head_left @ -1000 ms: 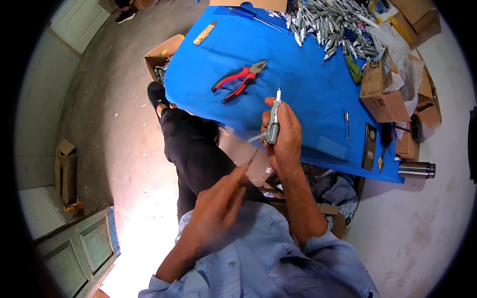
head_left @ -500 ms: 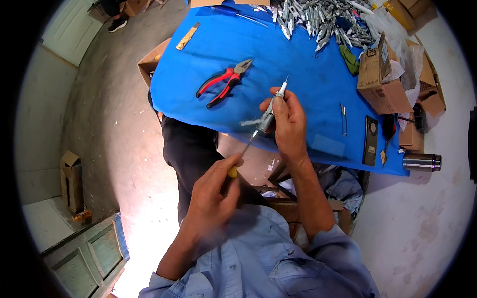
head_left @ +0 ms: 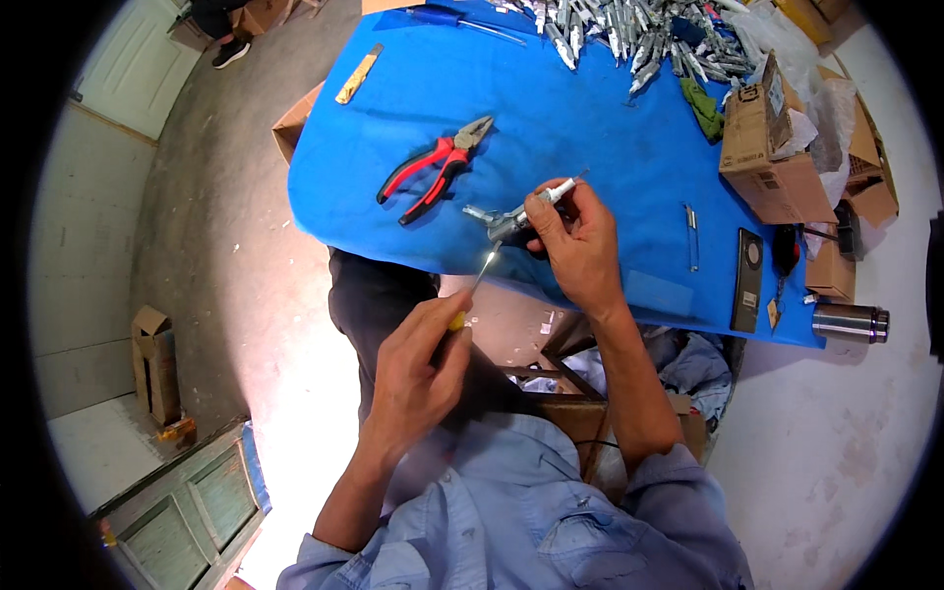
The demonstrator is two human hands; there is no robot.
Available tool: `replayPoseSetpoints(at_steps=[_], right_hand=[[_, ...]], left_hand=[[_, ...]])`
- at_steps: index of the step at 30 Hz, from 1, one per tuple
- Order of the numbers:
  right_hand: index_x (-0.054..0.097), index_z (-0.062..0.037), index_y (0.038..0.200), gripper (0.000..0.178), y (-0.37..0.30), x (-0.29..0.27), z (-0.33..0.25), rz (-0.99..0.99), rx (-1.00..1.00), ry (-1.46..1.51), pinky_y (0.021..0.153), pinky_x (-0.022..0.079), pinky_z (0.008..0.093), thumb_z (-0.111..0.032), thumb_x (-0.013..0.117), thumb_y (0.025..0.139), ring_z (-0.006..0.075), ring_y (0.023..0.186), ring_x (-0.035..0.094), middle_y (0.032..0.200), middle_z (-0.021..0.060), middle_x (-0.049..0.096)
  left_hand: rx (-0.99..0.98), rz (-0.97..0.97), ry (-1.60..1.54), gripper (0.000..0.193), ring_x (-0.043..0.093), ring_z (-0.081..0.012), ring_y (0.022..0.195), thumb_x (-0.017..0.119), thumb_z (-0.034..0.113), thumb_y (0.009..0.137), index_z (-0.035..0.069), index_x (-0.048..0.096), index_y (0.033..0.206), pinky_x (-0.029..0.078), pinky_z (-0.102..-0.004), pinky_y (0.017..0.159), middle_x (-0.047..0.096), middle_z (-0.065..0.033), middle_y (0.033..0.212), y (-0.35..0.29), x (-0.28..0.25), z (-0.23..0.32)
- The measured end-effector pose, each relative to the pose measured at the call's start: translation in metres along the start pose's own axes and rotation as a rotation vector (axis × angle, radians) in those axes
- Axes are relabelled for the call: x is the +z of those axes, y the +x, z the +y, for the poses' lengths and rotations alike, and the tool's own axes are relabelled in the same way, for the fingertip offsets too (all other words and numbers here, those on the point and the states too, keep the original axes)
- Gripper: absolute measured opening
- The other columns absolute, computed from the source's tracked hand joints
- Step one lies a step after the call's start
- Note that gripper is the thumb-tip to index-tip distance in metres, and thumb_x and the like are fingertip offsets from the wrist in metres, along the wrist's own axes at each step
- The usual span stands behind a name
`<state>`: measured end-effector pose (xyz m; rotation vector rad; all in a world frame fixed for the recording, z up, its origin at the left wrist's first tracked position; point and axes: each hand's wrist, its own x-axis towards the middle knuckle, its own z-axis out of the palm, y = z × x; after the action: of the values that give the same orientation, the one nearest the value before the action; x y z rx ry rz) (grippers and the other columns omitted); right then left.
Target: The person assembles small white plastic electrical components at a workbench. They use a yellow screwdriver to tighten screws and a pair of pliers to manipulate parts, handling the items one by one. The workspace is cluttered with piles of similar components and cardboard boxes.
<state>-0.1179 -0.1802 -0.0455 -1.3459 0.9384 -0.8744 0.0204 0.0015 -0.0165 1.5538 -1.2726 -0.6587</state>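
Observation:
My left hand (head_left: 421, 359) is closed round the yellow handle of a screwdriver (head_left: 482, 272), whose thin metal shaft points up and away from me. The shaft's tip is at or very near the near end of a slim grey metal tool (head_left: 506, 228). That tool is pinched between the thumb and fingers of my right hand (head_left: 580, 246). It has a short arm sticking out to the left and a whitish front part ending in a thin point. Left of it, red-and-black pliers (head_left: 438, 167) lie with their jaws pointing away.
A blue-covered table (head_left: 364, 221) carries a heap of similar grey tools (head_left: 629, 39) at the back. A yellow utility knife (head_left: 360, 74) and a blue-handled screwdriver (head_left: 462, 22) lie far left. Cardboard boxes (head_left: 772, 147), a flat dark case (head_left: 747, 280) and a steel flask (head_left: 851, 323) are right.
The grey tool has turned so its point leans further right, and its near end has moved slightly left. The screwdriver's tip has moved a little away from me. Both hands keep their hold.

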Motion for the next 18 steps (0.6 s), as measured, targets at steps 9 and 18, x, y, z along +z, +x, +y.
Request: replayPoseSetpoints(at_steps=[9, 18], right_hand=[[0.061, 0.0004, 0.11, 0.02, -0.012, 0.0, 0.007, -0.005, -0.158, -0.062, 0.07, 0.055, 0.0238, -0.009, 0.073, 0.097, 0.0073, 0.082, 0.066, 0.094, 0.005, 0.072], [0.065, 0.0014, 0.113, 0.021, -0.016, -0.001, 0.014, -0.028, -0.235, -0.177, 0.068, 0.056, 0.0259, -0.007, 0.073, 0.096, 0.0094, 0.079, 0.068, 0.095, 0.0087, 0.074]], left_hand=[[-0.119, -0.035, -0.046, 0.033, 0.061, -0.0125, 0.077, 0.056, -0.005, 0.1, -0.003, 0.064, 0.132, 0.049, -0.0256, 0.066, 0.069, -0.0112, 0.111, 0.011, -0.002, -0.001], [-0.179, -0.11, -0.009, 0.029, 0.063, -0.0128, 0.078, 0.057, 0.001, 0.102, -0.005, 0.066, 0.129, 0.051, -0.0265, 0.069, 0.07, -0.0102, 0.108, 0.022, -0.014, 0.001]])
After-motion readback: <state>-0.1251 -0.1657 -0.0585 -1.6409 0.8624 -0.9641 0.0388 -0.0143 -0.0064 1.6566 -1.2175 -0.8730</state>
